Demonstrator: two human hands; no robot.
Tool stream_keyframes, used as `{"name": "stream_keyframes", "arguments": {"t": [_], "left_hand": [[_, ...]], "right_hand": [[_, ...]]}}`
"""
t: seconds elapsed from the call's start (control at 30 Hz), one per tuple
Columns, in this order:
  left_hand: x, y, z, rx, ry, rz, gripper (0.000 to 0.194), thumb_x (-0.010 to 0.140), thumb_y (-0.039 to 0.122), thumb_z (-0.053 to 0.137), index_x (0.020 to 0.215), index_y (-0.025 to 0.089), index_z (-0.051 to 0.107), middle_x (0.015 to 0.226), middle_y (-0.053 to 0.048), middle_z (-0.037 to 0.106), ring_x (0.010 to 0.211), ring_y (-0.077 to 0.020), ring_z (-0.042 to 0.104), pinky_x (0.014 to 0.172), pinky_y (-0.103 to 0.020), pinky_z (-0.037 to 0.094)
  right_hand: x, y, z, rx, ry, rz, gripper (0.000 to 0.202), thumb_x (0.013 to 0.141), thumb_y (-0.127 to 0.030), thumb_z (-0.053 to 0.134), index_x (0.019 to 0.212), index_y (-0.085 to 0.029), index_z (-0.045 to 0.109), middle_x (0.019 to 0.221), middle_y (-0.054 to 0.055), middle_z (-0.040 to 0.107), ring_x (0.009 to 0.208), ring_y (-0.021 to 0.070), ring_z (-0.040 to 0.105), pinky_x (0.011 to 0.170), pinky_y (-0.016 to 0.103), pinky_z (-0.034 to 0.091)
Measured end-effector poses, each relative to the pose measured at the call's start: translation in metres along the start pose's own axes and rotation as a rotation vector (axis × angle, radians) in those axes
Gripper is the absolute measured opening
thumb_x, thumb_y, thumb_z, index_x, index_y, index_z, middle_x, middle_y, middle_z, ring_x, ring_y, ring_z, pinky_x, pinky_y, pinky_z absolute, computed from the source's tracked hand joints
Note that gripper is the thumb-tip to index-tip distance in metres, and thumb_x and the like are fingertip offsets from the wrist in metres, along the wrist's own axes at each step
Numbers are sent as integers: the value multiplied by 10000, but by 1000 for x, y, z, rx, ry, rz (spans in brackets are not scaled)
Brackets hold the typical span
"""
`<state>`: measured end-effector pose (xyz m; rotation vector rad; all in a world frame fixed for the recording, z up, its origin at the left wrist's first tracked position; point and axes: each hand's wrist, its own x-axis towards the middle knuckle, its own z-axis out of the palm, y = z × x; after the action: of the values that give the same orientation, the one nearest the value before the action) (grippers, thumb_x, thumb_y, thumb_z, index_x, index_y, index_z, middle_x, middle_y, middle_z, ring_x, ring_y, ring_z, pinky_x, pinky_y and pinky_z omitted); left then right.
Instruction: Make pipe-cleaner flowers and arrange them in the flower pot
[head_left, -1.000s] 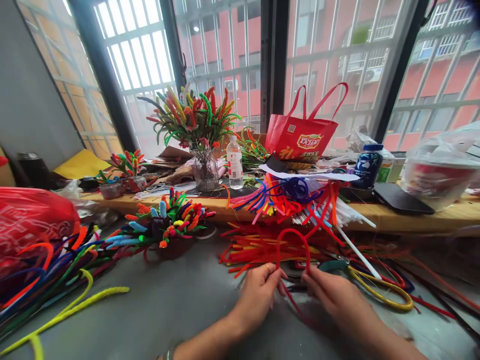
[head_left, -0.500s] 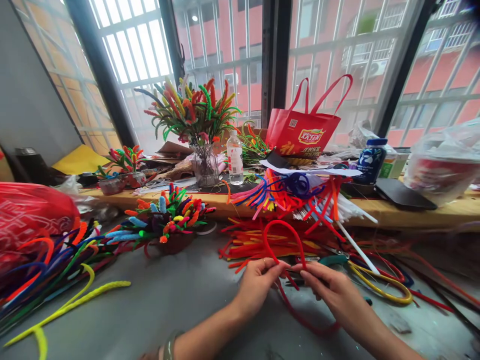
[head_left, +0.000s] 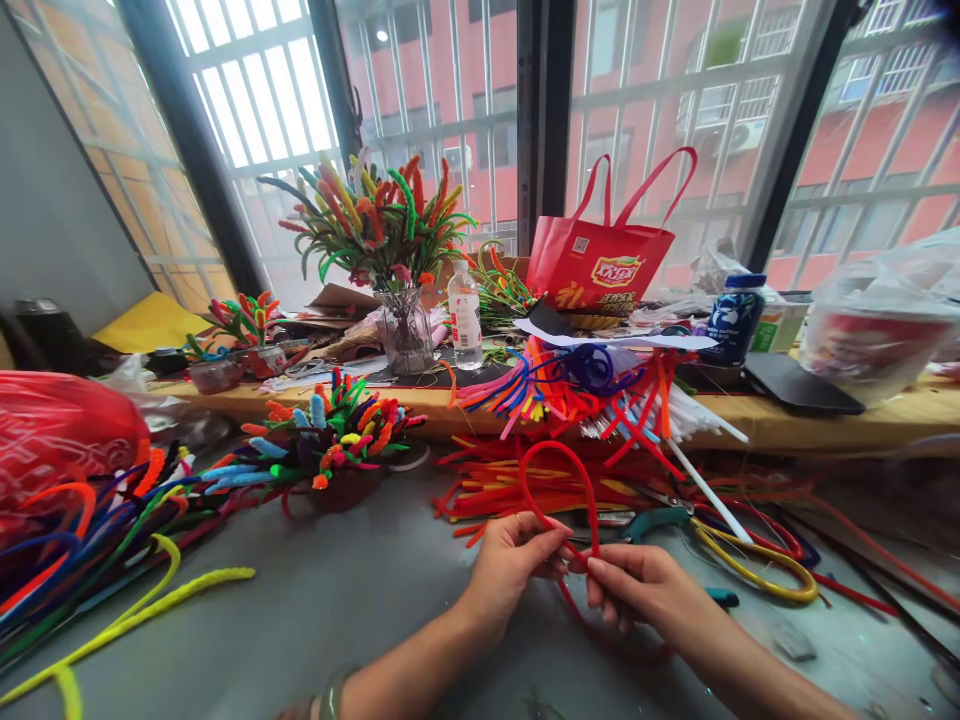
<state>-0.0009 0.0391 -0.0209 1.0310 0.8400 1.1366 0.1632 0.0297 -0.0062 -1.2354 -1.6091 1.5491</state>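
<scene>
A red fuzzy stem point(head_left: 561, 450) forms an upright loop above my hands, and its ends cross between them. My left hand point(head_left: 510, 565) pinches the loop's left side between thumb and fingers. On the other side my right hand point(head_left: 634, 585) grips the stem near the crossing, fingers bent around it. Below both hands hangs a larger red curve, partly hidden by my right hand. Behind the loop lies a pile of red and orange stems point(head_left: 480, 480). Teal-handled pliers point(head_left: 656, 522) rest just beyond my right hand.
Yellow stems point(head_left: 176, 600) and a red plastic bag point(head_left: 64, 430) are at the left. A bunch of colourful stems point(head_left: 337, 430) stands before the wooden ledge point(head_left: 817, 425). A yellow ring point(head_left: 787, 592) lies right. The ledge holds a bottle point(head_left: 466, 320) and a red bag point(head_left: 600, 265).
My right hand has moved slightly down and inward, its fingers now more curled. The stem's ends are drawn closer together at the crossing. The view has shifted slightly.
</scene>
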Motion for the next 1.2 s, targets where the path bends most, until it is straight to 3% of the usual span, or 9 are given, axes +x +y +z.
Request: {"name": "stream_keyframes", "arguments": {"t": [0.2,0.33,0.47,0.53,0.63,0.7,0.87,1.03,1.2], "left_hand": [[-1,0,1,89,-33,-12,344,690,440,660,744,100,647,605,-15,598,530,-93,521,539,-210,405],[-1,-1,0,79,-20,23,357,751,500,562,771,145,531,601,-3,604,451,-96,524,483,-215,396],[3,-1,-5,131,98,165,334,790,499,503,828,167,489,536,47,525,407,-81,455,436,-202,347],[5,-1,-7,141,122,228,329,779,470,532,901,165,513,591,49,511,472,-82,462,484,-212,376],[6,-1,-9,153,124,235,354,746,435,580,957,152,560,682,24,528,579,-95,491,577,-237,412],[6,-1,-9,159,110,186,361,745,436,577,945,136,586,669,17,538,566,-92,484,568,-231,398],[6,-2,-7,209,93,159,392,793,466,500,957,119,577,518,47,491,440,-79,407,466,-202,325],[6,-11,-9,576,-52,141,306,858,379,384,842,137,570,670,-5,568,464,-83,467,473,-208,354],[4,-12,-11,814,-187,168,267,857,277,411,710,146,592,613,-5,570,553,-116,517,556,-221,392]], "right_hand": [[-7,-3,4,-251,22,-156,353,824,-443,473,638,-163,581,550,-27,507,505,103,447,488,215,323],[-10,-7,-3,-478,12,-268,213,816,-304,522,780,-183,693,661,-6,635,592,132,537,555,223,390],[-8,-11,-33,-486,222,-303,243,793,-375,567,869,-191,707,786,35,707,721,190,619,653,271,474],[-4,-10,-48,-478,335,-313,322,810,-439,532,868,-173,705,753,50,706,688,190,629,620,273,493],[3,-6,-63,-519,424,-346,465,879,-490,388,872,-142,697,703,67,694,593,172,633,524,258,503],[7,-1,-67,-578,446,-377,514,918,-472,299,903,-136,688,739,81,699,629,179,651,543,267,519],[13,15,-67,-809,431,-460,320,882,-354,451,965,-128,660,958,132,668,912,257,619,826,404,487],[8,21,-58,-1055,352,-485,214,819,-233,583,1016,-175,647,1023,120,633,963,276,583,836,429,482],[4,20,-42,-1217,321,-424,220,757,-243,661,959,-156,647,1070,136,604,1010,312,553,839,456,480]]}}
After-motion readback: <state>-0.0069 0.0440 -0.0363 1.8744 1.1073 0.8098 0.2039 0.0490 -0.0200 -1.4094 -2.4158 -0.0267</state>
